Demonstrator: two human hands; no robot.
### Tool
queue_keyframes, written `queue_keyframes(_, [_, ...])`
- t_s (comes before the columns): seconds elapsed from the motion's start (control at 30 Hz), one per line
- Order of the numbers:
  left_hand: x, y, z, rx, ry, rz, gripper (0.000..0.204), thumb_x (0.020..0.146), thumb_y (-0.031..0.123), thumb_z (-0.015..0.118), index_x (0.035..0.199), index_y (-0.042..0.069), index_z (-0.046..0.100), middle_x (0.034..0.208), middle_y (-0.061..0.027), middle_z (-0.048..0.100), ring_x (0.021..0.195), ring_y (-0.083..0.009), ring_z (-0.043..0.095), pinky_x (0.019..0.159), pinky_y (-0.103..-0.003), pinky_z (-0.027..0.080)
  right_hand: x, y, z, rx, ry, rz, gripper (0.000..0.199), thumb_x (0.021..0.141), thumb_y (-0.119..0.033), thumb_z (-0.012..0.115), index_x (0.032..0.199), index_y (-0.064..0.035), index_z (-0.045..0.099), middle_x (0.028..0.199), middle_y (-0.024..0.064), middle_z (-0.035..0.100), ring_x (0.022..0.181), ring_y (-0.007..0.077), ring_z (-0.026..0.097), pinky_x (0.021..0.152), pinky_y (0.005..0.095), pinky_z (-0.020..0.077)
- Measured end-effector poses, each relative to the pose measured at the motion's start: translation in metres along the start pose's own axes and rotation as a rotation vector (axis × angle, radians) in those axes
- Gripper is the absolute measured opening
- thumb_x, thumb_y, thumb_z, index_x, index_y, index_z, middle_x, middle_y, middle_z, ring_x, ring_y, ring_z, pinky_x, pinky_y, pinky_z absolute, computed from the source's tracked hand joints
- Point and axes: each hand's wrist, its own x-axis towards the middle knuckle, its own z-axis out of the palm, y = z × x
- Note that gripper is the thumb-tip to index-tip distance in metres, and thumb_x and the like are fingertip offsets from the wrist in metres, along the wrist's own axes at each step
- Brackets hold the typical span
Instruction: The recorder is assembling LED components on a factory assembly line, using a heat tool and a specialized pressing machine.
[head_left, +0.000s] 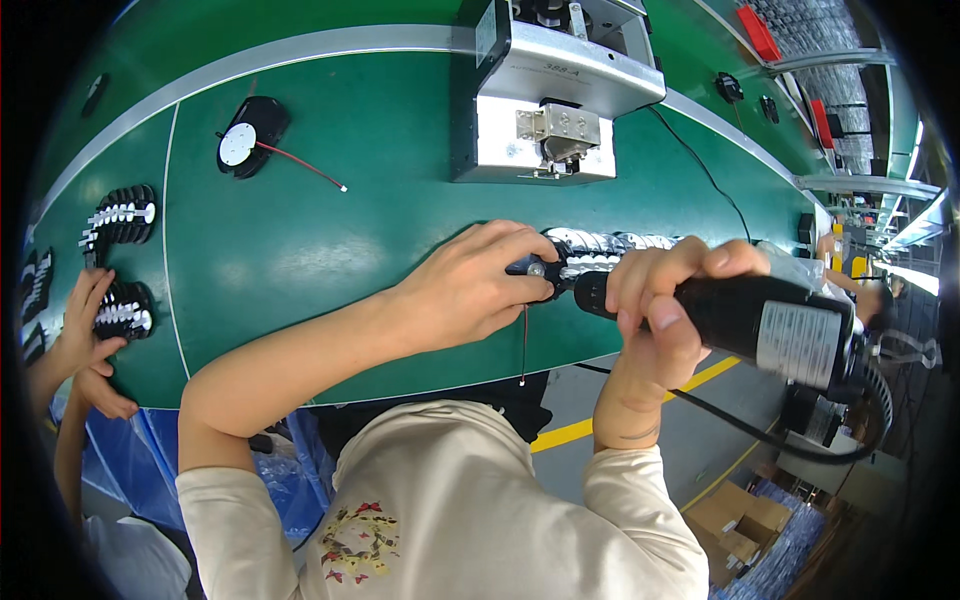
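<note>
My left hand (480, 280) is closed around a small black part (538, 269) on the green worktable, its fingers pressed to the part's left side and edges. A thin wire (525, 345) with a small plug hangs from it toward the front edge. In my right hand (655, 310) lies a black electric screwdriver (765, 322), held nearly level, with its nose pointing left at the black part. Whether the tip touches the part cannot be made out. Just behind, a row of black parts with white discs (600, 243) stretches to the right, partly covered by my right hand.
A silver metal machine (560, 75) stands behind my hands. At the back left lies a black part with a white disc (240, 145) and a red wire. Another person's hands (82, 340) touch stacked black parts (125, 312) at far left. The screwdriver's cable (770, 440) loops below.
</note>
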Motion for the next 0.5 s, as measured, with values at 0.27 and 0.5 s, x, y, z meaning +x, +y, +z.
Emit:
queue_keyframes(0.27, [-0.0022, 0.0035, -0.0002, 0.008, -0.006, -0.015, 0.033, 0.066, 0.002, 0.075, 0.098, 0.009, 0.075, 0.124, -0.0083, 0.058, 0.118, -0.0316, 0.057, 0.095, -0.041, 0.052, -0.0102, 0.0018, 0.0000, -0.002, -0.126, -0.027, 0.041, 0.081, 0.008, 0.066, 0.110, -0.0060, 0.041, 0.073, 0.0081, 0.054, 0.058, 0.0169, 0.053, 0.056, 0.0322, 0.0489])
queue_keyframes(0.5, [0.0011, 0.0085, -0.0037, -0.022, -0.023, -0.083, 0.031, 0.066, 0.005, 0.076, 0.097, 0.009, 0.075, 0.129, -0.0120, 0.054, 0.110, -0.0331, 0.058, 0.095, -0.043, 0.049, -0.0048, -0.0032, -0.0052, 0.008, -0.051, 0.111, 0.045, 0.081, 0.002, 0.069, 0.116, -0.0051, 0.043, 0.071, 0.0072, 0.056, 0.059, 0.0167, 0.057, 0.059, 0.0308, 0.0512])
